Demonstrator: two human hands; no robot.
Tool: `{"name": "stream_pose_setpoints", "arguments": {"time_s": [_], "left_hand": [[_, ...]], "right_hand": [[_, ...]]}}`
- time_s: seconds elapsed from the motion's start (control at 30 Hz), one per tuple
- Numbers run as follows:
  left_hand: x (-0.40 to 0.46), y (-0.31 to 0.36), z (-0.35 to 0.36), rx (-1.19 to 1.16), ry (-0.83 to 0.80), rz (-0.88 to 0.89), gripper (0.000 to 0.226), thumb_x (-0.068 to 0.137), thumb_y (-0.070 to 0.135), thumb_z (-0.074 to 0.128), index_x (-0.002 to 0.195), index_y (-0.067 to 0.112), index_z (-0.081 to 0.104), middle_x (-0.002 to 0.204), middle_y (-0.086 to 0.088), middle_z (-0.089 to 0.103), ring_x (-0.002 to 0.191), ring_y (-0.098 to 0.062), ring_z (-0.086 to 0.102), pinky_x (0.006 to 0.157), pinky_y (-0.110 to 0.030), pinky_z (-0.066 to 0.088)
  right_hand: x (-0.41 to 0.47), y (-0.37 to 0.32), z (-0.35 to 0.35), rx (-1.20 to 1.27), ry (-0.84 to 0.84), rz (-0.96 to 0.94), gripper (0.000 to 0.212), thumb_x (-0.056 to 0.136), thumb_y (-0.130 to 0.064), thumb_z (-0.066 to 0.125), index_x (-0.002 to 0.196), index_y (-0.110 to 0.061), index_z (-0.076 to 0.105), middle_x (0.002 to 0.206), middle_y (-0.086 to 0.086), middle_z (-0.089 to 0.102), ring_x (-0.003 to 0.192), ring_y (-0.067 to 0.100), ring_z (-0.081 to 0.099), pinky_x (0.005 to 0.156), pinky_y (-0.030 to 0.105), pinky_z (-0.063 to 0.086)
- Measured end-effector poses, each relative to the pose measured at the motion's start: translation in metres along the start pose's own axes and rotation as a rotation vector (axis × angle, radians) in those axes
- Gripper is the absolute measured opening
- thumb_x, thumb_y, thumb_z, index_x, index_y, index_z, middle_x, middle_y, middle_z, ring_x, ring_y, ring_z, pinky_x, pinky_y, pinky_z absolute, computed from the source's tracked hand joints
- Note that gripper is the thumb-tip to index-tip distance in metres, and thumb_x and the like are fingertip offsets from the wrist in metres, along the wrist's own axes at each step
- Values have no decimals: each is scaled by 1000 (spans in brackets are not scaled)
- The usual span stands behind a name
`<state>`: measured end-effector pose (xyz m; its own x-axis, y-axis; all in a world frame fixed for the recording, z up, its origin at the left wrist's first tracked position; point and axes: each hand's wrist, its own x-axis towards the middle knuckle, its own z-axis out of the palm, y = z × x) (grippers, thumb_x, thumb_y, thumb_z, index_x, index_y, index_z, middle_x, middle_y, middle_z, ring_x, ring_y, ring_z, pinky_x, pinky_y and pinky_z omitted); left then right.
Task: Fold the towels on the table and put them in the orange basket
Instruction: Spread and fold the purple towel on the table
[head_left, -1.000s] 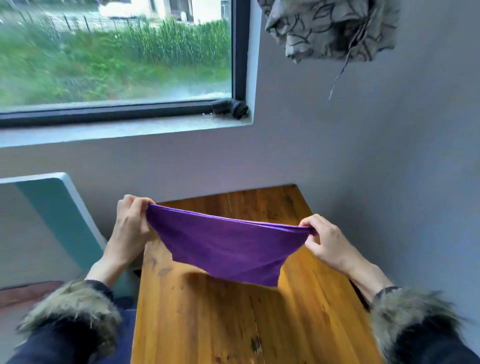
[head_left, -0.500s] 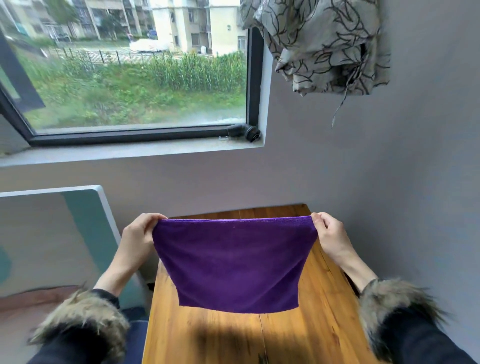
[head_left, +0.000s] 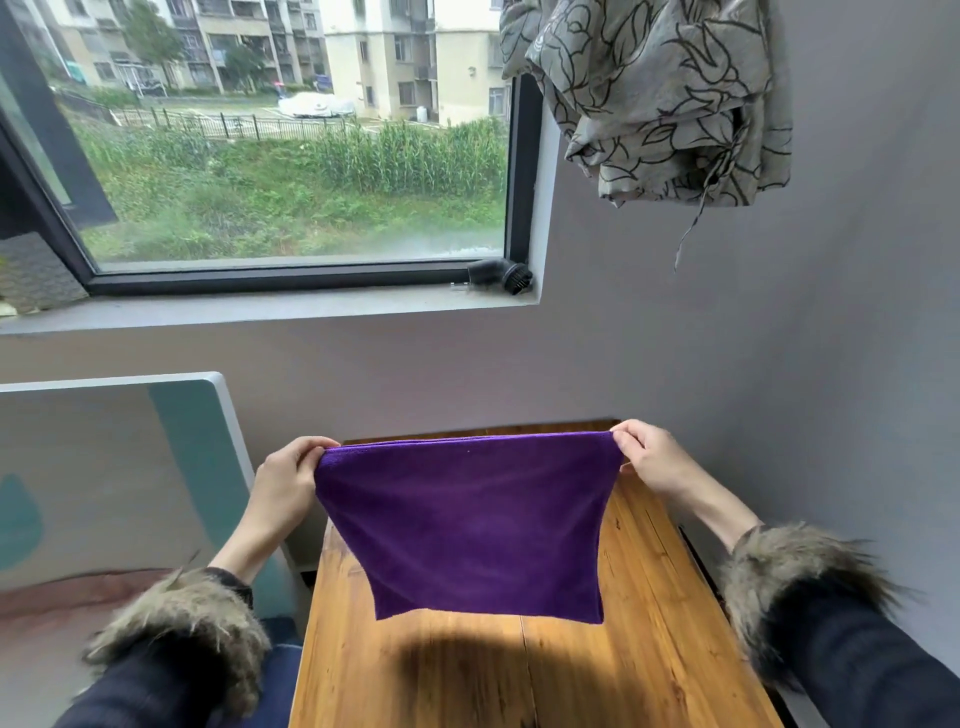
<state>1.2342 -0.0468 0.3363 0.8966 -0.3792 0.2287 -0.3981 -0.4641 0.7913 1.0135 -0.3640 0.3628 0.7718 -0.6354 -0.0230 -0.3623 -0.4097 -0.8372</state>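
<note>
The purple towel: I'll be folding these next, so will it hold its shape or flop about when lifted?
The purple towel probably flops: held by the left hand and right hand, it hangs limp. Likely light, since pinches carry it. The fuzzy surface probably isn't slippery.

This is looking like a room in a home: a wooden table (head_left: 649, 649) is sitting by a window (head_left: 291, 156), and a leafy curtain (head_left: 660, 93) is hanging bunched up.

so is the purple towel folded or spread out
Spread out: the purple towel hangs flat between left hand and right hand, above the table.
</note>
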Motion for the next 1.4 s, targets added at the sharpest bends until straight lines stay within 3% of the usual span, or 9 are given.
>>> {"name": "stream_pose_setpoints", "arguments": {"time_s": [0.1, 0.2, 0.37, 0.57, 0.8, 1.0, 1.17, 1.27, 1.4], "left_hand": [[1, 0, -5, 121, -75, 130, 23, 89, -6, 49, 92, 6, 68, 88, -4, 65, 85, -20, 59, 80, -24, 38], [3, -5, -6, 325, -172, 297, 26, 81, -13, 55, 97, 4, 67, 87, -5, 59, 82, -22, 58, 79, -27, 41], [17, -13, 10, 469, -101, 238, 30, 77, -16, 51, 100, 0, 62, 92, -15, 58, 90, -30, 56, 85, -34, 42], [59, -11, 33, 425, -71, 23, 31, 78, -15, 39, 96, 1, 59, 96, -19, 58, 95, -35, 53, 82, -36, 37], [107, 9, 32, 282, 134, 154, 30, 80, -15, 44, 97, 0, 65, 98, -20, 65, 93, -34, 59, 80, -29, 38], [100, 14, 36, 135, 179, 172, 27, 87, -8, 44, 98, 2, 66, 94, -9, 66, 86, -22, 57, 80, -25, 39], [62, -23, 44, 114, -48, 59, 22, 90, -4, 49, 90, 6, 69, 83, -3, 65, 80, -19, 57, 71, -16, 38], [23, -61, 57, 207, -270, -35, 23, 88, -4, 52, 84, 10, 70, 79, -5, 67, 75, -21, 58, 71, -25, 38], [-38, -103, 78, 300, -550, -166, 21, 88, -1, 53, 88, 7, 72, 88, -5, 70, 87, -21, 61, 74, -23, 36]], "right_hand": [[4, 0, -9, 45, -30, 14, 26, 99, -11, 38, 83, -11, 58, 85, 7, 60, 79, 17, 54, 67, 24, 47], [15, 6, -9, 71, 13, 37, 29, 99, -11, 37, 90, 5, 59, 82, 9, 56, 76, 17, 51, 62, 21, 45], [38, 8, 4, -97, 64, 17, 28, 98, -12, 41, 91, 4, 62, 83, 6, 59, 74, 14, 50, 65, 26, 33], [91, -1, 18, -205, 66, 73, 28, 97, -12, 35, 92, -4, 61, 105, 17, 65, 102, 31, 57, 85, 33, 41], [123, -11, 11, -117, 251, -8, 27, 97, -11, 38, 94, 0, 62, 98, 16, 65, 88, 26, 56, 70, 24, 32], [122, 1, 10, -68, 270, -44, 24, 97, -12, 42, 93, -2, 64, 87, 10, 63, 95, 33, 61, 84, 36, 44], [85, 41, 14, -23, 123, 15, 23, 95, -9, 47, 81, -12, 64, 80, 6, 62, 79, 23, 58, 85, 48, 50], [43, 85, 25, -55, -59, 139, 26, 94, -6, 47, 76, -14, 63, 80, 11, 62, 77, 23, 57, 79, 44, 51], [-16, 149, 51, -152, -277, 326, 33, 92, -6, 48, 64, -18, 60, 71, 9, 59, 69, 21, 53, 71, 37, 48]]}}
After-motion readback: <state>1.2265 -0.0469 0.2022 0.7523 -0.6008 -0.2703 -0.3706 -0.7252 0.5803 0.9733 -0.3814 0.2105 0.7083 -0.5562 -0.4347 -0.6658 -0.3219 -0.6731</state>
